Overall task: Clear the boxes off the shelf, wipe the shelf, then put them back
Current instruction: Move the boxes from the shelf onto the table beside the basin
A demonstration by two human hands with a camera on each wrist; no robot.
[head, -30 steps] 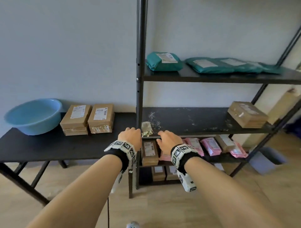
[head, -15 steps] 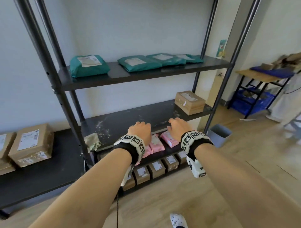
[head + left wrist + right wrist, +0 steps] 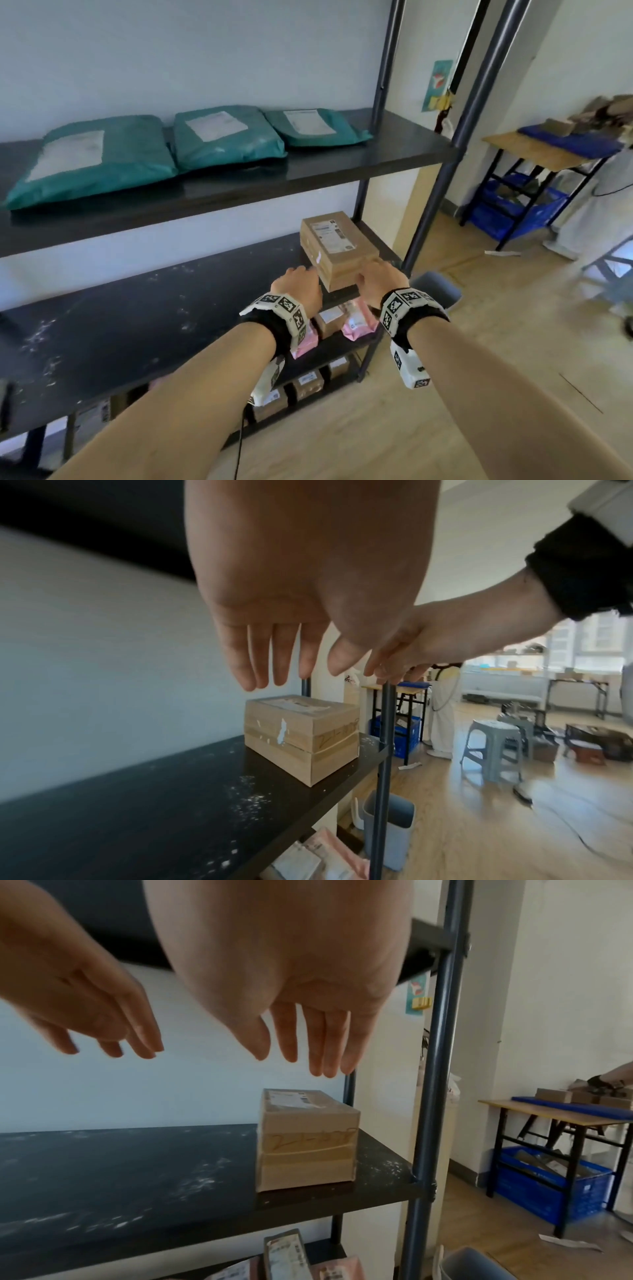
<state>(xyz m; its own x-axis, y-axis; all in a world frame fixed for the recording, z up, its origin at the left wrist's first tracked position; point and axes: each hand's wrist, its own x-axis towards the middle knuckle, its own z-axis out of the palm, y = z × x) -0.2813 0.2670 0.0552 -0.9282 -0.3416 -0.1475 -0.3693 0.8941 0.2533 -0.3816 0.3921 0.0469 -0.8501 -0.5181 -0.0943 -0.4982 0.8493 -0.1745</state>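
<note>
Overhead, from the head camera, one cardboard box (image 3: 337,250) stands on the dusty black middle shelf (image 3: 137,329), at the shelf's right end beside the front upright post (image 3: 442,178). The left hand (image 3: 297,287) and the right hand (image 3: 376,279) are stretched out toward the box, one at each near corner; whether either touches it cannot be told from this angle. Three teal mailer bags (image 3: 219,137) lie on the shelf above the box, and pink packets (image 3: 358,320) lie on the shelf below it.

Left wrist view: the left hand (image 3: 301,588) hangs above and short of the box (image 3: 301,734), fingers (image 3: 263,653) straight and close together, holding nothing. White specks are scattered over the shelf (image 3: 154,818) near the box. A grey bin (image 3: 390,831) stands on the floor below the box.

Right wrist view: the right hand (image 3: 291,974) is likewise clear of the box (image 3: 308,1139), fingers (image 3: 325,1042) extended, gripping nothing. The left hand (image 3: 85,1001) shows to the box's upper left, fingers loosely spread.
</note>
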